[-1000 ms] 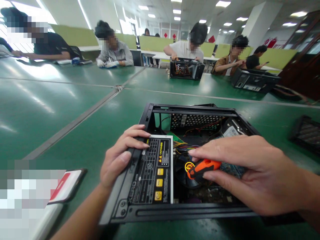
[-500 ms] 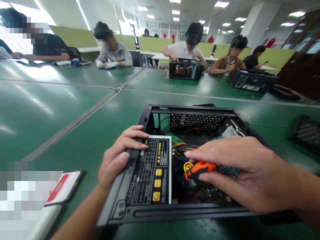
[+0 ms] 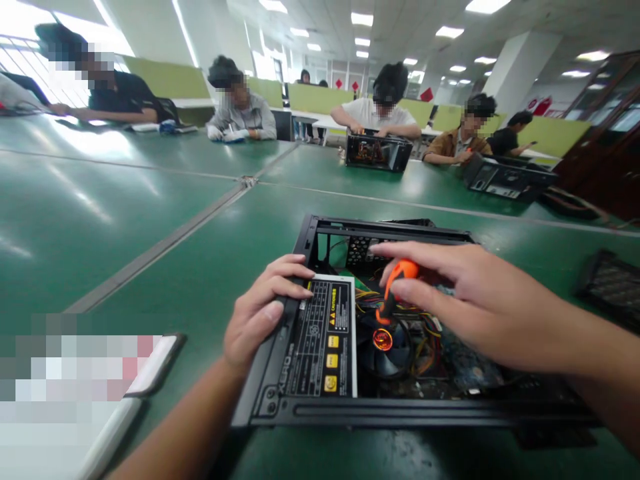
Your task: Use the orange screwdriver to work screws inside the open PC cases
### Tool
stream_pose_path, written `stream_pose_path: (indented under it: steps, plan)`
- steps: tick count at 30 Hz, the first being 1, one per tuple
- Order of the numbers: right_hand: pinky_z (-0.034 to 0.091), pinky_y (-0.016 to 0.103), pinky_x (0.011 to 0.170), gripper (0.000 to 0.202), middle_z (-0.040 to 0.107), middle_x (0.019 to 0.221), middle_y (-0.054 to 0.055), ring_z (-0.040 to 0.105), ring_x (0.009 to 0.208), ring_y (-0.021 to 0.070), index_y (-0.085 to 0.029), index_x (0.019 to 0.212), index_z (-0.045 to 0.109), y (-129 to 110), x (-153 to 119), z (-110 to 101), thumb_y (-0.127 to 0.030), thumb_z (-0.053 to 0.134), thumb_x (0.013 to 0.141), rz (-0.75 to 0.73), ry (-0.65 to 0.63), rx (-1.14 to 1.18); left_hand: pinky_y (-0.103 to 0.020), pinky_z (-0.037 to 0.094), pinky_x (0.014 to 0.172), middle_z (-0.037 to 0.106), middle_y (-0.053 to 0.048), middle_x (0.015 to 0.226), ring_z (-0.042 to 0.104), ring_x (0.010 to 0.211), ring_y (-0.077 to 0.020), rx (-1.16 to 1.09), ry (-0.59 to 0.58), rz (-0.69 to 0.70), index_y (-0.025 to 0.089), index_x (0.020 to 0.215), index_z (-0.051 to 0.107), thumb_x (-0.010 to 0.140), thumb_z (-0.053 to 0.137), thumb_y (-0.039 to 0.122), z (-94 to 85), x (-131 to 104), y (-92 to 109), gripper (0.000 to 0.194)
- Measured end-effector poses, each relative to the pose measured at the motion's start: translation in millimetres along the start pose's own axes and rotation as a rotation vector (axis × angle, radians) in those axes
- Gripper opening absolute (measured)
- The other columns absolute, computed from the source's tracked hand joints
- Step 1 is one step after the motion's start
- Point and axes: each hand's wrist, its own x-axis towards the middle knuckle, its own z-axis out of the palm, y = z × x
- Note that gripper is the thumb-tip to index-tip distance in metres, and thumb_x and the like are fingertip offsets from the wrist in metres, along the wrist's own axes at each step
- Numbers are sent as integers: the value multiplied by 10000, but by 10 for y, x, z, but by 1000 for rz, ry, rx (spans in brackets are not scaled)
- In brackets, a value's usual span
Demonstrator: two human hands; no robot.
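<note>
An open black computer case (image 3: pixel 425 411) lies on the table in front of me. My left hand (image 3: pixel 260 310) is closed over its left edge, with fingertips on the labelled power supply (image 3: pixel 318 340). My right hand (image 3: pixel 480 307) grips a screwdriver (image 3: pixel 404 270) by its orange and black handle. The screwdriver stands steeply tilted above the CPU fan (image 3: pixel 396 353), which has a glowing orange-red hub. Its tip cannot be made out. Coloured cables (image 3: pixel 429 350) run beside the fan, and my right hand hides part of the circuit board.
A black perforated panel (image 3: pixel 613 287) lies at the right. White-and-red flat items (image 3: pixel 150 363), partly pixelated, are at the lower left. Across the green table (image 3: pixel 165 280), several people sit; two work at other computer cases (image 3: pixel 383 152).
The screwdriver has swung from lying nearly flat to steep, and my right hand has risen with it. The fan's hub light went from yellow to orange-red. The view has shifted slightly.
</note>
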Motion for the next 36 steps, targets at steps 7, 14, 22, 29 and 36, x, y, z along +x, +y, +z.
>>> stream_pose_path:
  steps: [7, 14, 22, 29, 36]
  plan:
    - [495, 362, 1008, 397, 684, 1280, 95, 644, 1166, 231, -125, 1330, 604, 113, 191, 254, -257, 533, 963, 67, 96, -66, -518, 363, 1126, 692, -116, 1128, 487, 1278, -336, -26, 65, -22, 185, 893, 717, 909, 491, 435, 60, 14, 58, 337]
    - [493, 368, 1019, 408, 676, 1299, 86, 641, 1173, 221, -118, 1338, 598, 160, 146, 298, -270, 524, 966, 66, 110, -61, -476, 348, 1137, 674, -98, 1143, 469, 1301, -313, -44, 47, -4, 198, 932, 717, 920, 489, 402, 58, 17, 61, 305]
    - [520, 365, 964, 386, 713, 1231, 75, 677, 1104, 224, -133, 1299, 634, 196, 147, 302, -273, 570, 946, 59, 125, -58, -499, 360, 1129, 682, -105, 1136, 474, 1295, -326, -24, 53, -2, 194, 919, 716, 920, 482, 404, 55, 11, 53, 315]
    - [542, 298, 850, 334, 778, 1052, 49, 732, 930, 207, -170, 1158, 732, 169, 202, 319, -345, 695, 877, 50, 169, -4, -515, 353, 1138, 687, -98, 1168, 469, 1308, -329, 1, 5, 1, 203, 949, 719, 926, 471, 403, 19, 11, 18, 320]
    - [490, 330, 977, 396, 702, 1240, 60, 656, 1115, 190, -186, 1303, 622, 147, 168, 179, -170, 579, 910, 9, -43, 305, -535, 367, 1125, 705, -115, 1126, 498, 1288, -344, 21, -2, -36, 183, 874, 723, 859, 531, 417, -54, 84, 32, 303]
